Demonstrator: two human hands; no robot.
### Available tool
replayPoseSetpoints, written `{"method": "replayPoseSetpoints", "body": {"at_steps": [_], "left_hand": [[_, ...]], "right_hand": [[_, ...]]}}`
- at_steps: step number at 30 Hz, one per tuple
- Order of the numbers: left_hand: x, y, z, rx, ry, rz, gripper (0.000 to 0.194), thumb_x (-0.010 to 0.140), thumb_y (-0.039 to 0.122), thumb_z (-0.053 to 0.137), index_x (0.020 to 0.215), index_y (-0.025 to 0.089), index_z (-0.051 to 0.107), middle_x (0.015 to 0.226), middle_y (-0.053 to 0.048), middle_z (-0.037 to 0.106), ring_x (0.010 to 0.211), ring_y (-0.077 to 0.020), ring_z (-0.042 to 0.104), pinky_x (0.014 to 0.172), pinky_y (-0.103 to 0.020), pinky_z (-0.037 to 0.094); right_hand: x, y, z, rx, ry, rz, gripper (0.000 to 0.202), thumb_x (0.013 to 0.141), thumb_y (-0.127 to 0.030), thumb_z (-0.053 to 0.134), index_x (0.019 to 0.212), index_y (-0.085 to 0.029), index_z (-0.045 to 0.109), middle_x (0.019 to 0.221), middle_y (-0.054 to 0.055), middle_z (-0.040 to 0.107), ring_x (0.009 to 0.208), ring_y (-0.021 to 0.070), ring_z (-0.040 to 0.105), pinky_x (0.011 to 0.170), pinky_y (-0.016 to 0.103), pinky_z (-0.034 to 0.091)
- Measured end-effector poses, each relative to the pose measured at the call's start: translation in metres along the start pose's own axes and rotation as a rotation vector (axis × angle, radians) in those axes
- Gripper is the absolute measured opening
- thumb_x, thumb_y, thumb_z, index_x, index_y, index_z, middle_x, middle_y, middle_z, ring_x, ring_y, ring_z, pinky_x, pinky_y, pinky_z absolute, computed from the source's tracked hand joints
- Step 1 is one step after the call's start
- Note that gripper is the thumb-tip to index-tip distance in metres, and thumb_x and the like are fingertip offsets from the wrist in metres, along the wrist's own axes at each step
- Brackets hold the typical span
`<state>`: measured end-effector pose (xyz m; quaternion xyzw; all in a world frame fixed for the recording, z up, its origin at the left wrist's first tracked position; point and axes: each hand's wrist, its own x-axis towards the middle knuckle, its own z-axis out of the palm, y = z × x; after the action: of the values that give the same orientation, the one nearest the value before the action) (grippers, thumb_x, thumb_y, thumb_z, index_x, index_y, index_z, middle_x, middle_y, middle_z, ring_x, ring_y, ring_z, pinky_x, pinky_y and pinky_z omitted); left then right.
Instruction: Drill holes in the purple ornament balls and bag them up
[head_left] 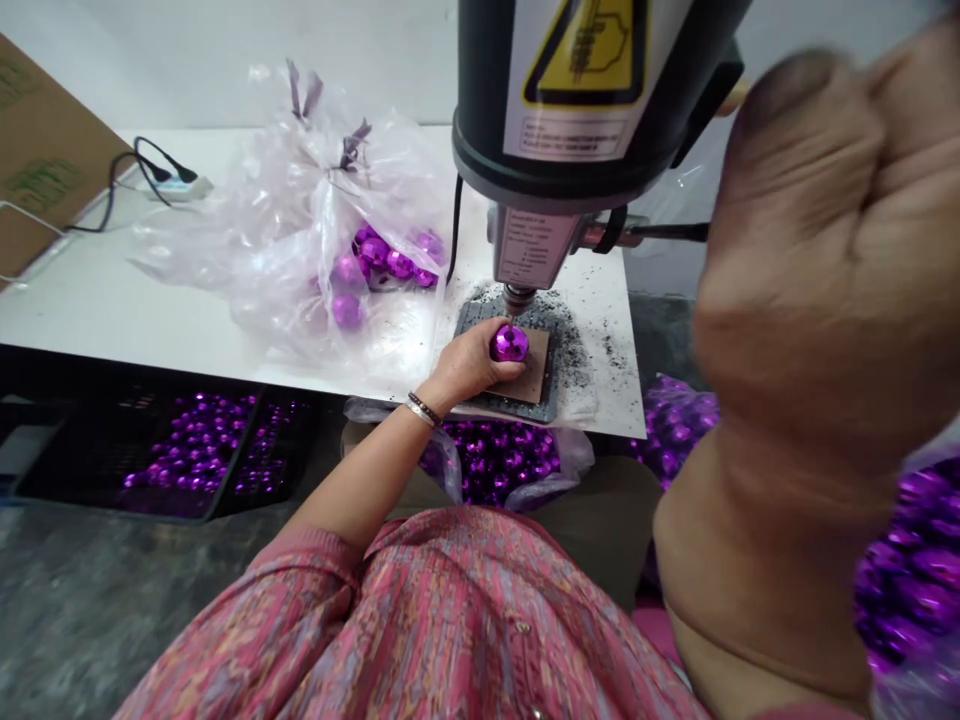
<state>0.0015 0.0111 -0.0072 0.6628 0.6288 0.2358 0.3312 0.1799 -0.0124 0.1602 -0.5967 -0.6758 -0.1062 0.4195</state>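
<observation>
Purple faceted ball (511, 345) is right under the drill chuck (517, 298), over a brown board (534, 375). Left hand (466, 366) has a snug grip on it, fingers wrapped round. Right hand (817, 230) is up by the lever (671, 232), can't tell if it's holding it.

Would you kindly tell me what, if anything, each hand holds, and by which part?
The left hand holds a purple ball around its left side; whether the right hand grips the black rod cannot be told.
</observation>
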Motion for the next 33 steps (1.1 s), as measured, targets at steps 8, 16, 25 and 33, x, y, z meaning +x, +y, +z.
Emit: {"method": "replayPoseSetpoints", "body": {"at_steps": [8, 16, 25, 33], "left_hand": [[0.0, 0.0, 0.0, 0.032, 0.007, 0.0, 0.071, 0.07, 0.034, 0.086, 0.136, 0.021, 0.062, 0.13, -0.007, 0.071, 0.117, -0.0285, 0.067, 0.099, -0.035, 0.05], [-0.002, 0.002, 0.001, 0.044, 0.007, -0.01, 0.07, 0.072, 0.036, 0.085, 0.137, 0.021, 0.062, 0.128, -0.007, 0.072, 0.114, -0.0282, 0.067, 0.098, -0.035, 0.05], [-0.001, -0.004, 0.003, 0.014, 0.014, 0.019, 0.061, 0.073, 0.039, 0.084, 0.13, 0.023, 0.066, 0.118, -0.005, 0.074, 0.104, -0.0271, 0.068, 0.09, -0.034, 0.051], [-0.005, 0.004, -0.001, 0.039, 0.009, -0.026, 0.057, 0.073, 0.04, 0.084, 0.125, 0.025, 0.066, 0.114, -0.003, 0.075, 0.104, -0.0271, 0.068, 0.087, -0.032, 0.05]], "right_hand": [[-0.044, 0.008, 0.021, 0.267, 0.18, -0.199, 0.024, 0.095, -0.024, 0.047, 0.117, -0.018, 0.054, 0.108, -0.001, 0.059, 0.063, -0.0069, 0.037, 0.062, 0.013, 0.028], [-0.051, 0.018, 0.036, 0.273, 0.267, -0.232, 0.027, 0.087, -0.025, 0.047, 0.113, -0.019, 0.057, 0.075, -0.002, 0.045, 0.057, -0.0042, 0.029, 0.062, 0.014, 0.026], [-0.053, 0.016, 0.048, 0.273, 0.018, -0.047, 0.032, 0.091, -0.025, 0.038, 0.115, -0.019, 0.057, 0.089, 0.006, 0.049, 0.093, 0.0105, 0.056, 0.072, 0.019, 0.043], [-0.068, 0.031, 0.062, 0.246, 0.362, -0.228, 0.024, 0.09, -0.022, 0.041, 0.109, -0.02, 0.056, 0.092, 0.003, 0.056, 0.086, 0.0087, 0.055, 0.073, 0.022, 0.04]]}}
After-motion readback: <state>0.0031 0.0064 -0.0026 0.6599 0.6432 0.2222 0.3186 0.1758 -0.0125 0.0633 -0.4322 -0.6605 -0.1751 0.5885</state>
